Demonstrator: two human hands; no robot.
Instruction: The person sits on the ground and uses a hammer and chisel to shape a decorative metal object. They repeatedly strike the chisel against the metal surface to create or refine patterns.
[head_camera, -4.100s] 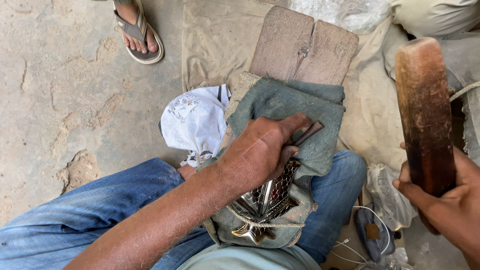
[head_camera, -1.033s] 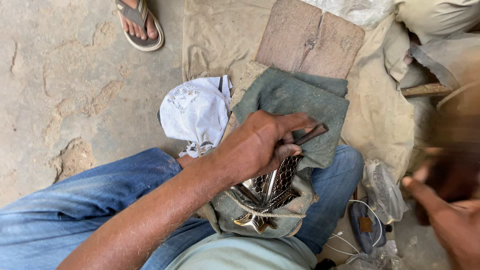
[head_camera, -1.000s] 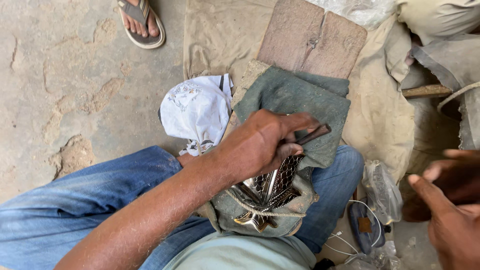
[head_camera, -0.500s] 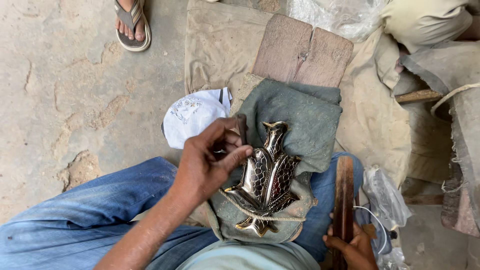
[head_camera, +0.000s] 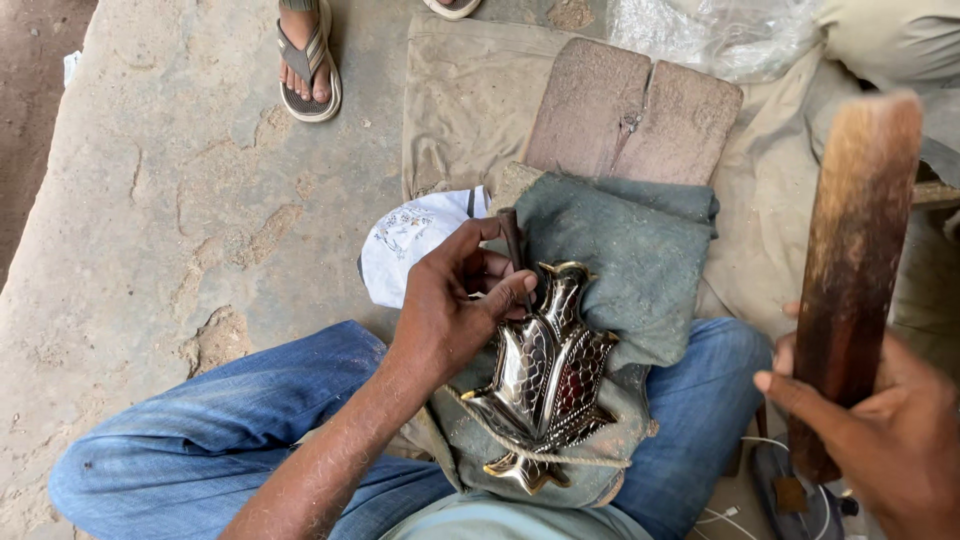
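Head view, from the left: bare concrete (head_camera: 150, 200) lies well to the left of the left hand, and up beyond it a sandalled foot (head_camera: 308, 60) of another person stands on that floor. Nearer the hand, a blue-jeaned leg (head_camera: 230, 420) runs under the forearm. Just above and left of the left hand sits a white cloth (head_camera: 410, 245) with a faint printed pattern. The left hand (head_camera: 450, 310) is closed, its fingers and thumb pinched on a punch (head_camera: 514, 250), a thin dark rod that stands nearly upright with its lower end at the neck of the metal piece (head_camera: 545, 385). That piece, shiny, embossed and leaf-like with a flared top and a small foot, lies just right of and below the left hand, on a green cloth (head_camera: 640, 250) draped over the lap; a cord (head_camera: 560, 458) crosses its lower part and ties it down to the padding. Beyond the green cloth, farther from both hands, two worn wooden blocks (head_camera: 630, 120) rest side by side on a tan sheet (head_camera: 470, 90), with clear plastic (head_camera: 720, 30) at the top edge. Between the hands the other jeaned knee (head_camera: 700, 400) shows. At far right the right hand (head_camera: 890, 440) is wrapped around the lower end of a mallet (head_camera: 850, 250), a long brown wooden bar held upright, well apart from the metal piece. Below that hand lie white wires (head_camera: 740, 505).
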